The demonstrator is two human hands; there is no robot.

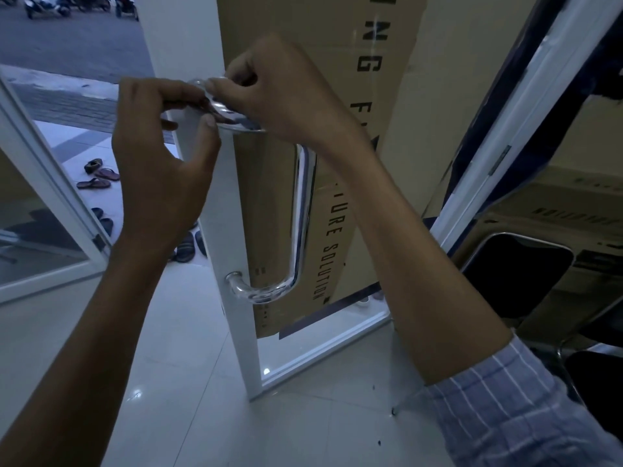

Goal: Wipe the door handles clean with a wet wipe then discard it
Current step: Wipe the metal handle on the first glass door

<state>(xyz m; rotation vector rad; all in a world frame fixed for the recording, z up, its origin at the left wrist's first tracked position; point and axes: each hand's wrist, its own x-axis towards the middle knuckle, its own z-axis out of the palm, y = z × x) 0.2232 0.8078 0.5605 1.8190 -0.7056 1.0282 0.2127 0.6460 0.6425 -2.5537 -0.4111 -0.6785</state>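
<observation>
Both hands at top of long curved chrome door handle (303,210) on white-framed glass door (232,230). L hand (161,163) and R hand (279,96) fingers curled, pinching there. Wet wipe not clearly visible; cardboard sheet (387,96) behind glass.

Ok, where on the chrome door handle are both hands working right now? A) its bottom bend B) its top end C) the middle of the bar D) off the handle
B: the left hand and right hand meet at the top end of the door handle; its bar and bottom bend are bare.
</observation>
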